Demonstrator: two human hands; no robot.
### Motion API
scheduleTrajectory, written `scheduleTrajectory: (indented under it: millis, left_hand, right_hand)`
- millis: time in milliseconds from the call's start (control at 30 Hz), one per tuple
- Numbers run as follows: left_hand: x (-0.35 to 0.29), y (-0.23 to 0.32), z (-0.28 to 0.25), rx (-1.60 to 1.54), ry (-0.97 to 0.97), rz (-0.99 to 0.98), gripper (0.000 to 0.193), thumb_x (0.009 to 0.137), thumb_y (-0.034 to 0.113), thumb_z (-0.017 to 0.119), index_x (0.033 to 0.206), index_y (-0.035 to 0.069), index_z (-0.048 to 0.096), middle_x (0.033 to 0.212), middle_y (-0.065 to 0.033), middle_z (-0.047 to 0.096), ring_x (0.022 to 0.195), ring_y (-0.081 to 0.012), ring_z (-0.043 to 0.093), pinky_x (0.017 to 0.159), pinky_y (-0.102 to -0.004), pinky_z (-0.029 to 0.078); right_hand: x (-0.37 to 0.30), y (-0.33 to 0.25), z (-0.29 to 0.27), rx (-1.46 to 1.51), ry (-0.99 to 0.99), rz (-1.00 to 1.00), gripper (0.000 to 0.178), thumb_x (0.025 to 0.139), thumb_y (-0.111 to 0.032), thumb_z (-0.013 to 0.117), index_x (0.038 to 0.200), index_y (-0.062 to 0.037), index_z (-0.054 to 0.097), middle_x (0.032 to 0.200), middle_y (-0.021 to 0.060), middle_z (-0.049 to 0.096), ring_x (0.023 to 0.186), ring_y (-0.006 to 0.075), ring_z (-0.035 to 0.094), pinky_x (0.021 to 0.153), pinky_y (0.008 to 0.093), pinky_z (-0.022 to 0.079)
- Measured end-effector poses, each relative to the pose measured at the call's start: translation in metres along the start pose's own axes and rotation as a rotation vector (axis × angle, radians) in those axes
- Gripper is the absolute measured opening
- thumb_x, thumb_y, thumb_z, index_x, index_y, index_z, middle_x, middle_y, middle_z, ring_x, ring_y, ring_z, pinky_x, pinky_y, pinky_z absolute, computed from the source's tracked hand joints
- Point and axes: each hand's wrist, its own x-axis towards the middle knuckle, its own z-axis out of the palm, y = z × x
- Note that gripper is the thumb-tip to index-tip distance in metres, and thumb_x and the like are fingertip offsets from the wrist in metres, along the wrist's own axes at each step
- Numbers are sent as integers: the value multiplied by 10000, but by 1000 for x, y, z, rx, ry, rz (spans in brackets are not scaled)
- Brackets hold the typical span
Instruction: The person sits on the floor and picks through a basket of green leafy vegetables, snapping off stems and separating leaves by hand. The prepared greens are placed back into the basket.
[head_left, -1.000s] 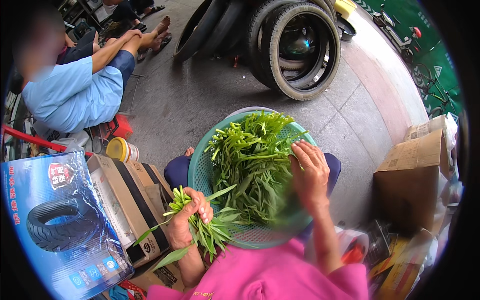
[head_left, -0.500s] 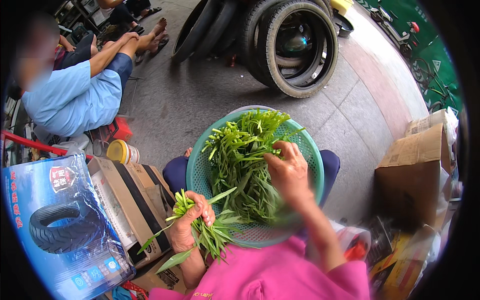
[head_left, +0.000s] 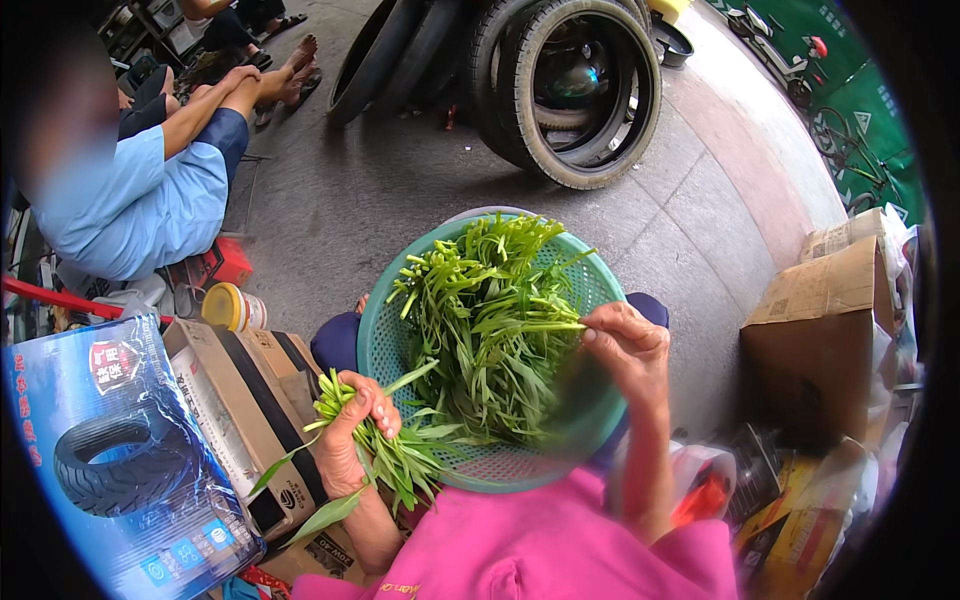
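Observation:
A round green plastic colander (head_left: 375, 308) rests on my lap between my knees. A heap of leafy green vegetables (head_left: 480, 350), which look like water spinach, fills it, with many cut stem ends toward the far side. My left hand (head_left: 348, 435) is closed around a bunch of the same greens (head_left: 405, 470) at the near left rim; pale stem ends stick out past the thumb and leaves hang below. At the colander's right side, my right hand (head_left: 635, 350) pinches the end of a green stem (head_left: 548, 326) between thumb and fingertips. The stem's other end lies among the heap.
Cardboard boxes (head_left: 240, 410) and a blue tyre carton (head_left: 130, 450) stand close on the left. Another cardboard box (head_left: 815, 335) and plastic bags (head_left: 700, 480) are on the right. Tyres (head_left: 590, 95) stand ahead. A person in a light blue shirt (head_left: 150, 200) sits at the far left.
My right hand has moved from over the heap to the colander's right rim, drawing a stem with it. My left hand still grips its bunch. The whole view has shifted slightly.

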Motion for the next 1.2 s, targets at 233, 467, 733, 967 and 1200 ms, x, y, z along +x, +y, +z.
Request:
scheduleTrajectory:
  millis: [233, 467, 733, 967, 1200]
  left_hand:
    - [7, 14, 65, 737, -106, 260, 180, 862, 76, 744, 1027, 11, 714, 886, -73, 673, 732, -113, 602, 664, -236, 479]
    - [10, 5, 95, 895, -283, -139, 170, 886, 82, 717, 1036, 2, 717, 777, -81, 719, 613, -81, 621, 598, -234, 501]
    - [35, -21, 67, 577, -211, -522, 240, 861, 183, 729, 981, -20, 680, 712, -165, 701, 476, -132, 592, 441, -211, 445]
    - [40, -41, 47, 398, -154, -519, 221, 864, 167, 719, 966, -26, 688, 700, -92, 666, 554, -130, 625, 434, -213, 422]
    - [45, -53, 38, 321, -265, -448, 203, 878, 178, 721, 976, 2, 694, 675, -67, 650, 576, -114, 614, 456, -214, 405]
  right_hand:
    - [-8, -51, 17, -88, -276, -268, 192, 763, 36, 762, 947, -17, 751, 807, 72, 684, 749, 173, 628, 687, 286, 488]
    - [-14, -62, 30, -594, -228, -633, 376, 621, -19, 755, 990, -70, 709, 876, 42, 655, 764, 210, 601, 753, 383, 489]
    - [-6, -22, 47, -687, -310, -772, 321, 547, -124, 768, 834, -61, 640, 790, 33, 558, 755, 211, 552, 823, 417, 486]
    - [-4, -16, 46, -625, -371, -709, 378, 489, -51, 753, 857, -77, 671, 805, 24, 617, 735, 223, 574, 690, 383, 478]
    - [-7, 6, 53, -294, -209, -422, 160, 625, -13, 712, 781, -44, 693, 738, 51, 644, 680, 212, 601, 657, 334, 492]
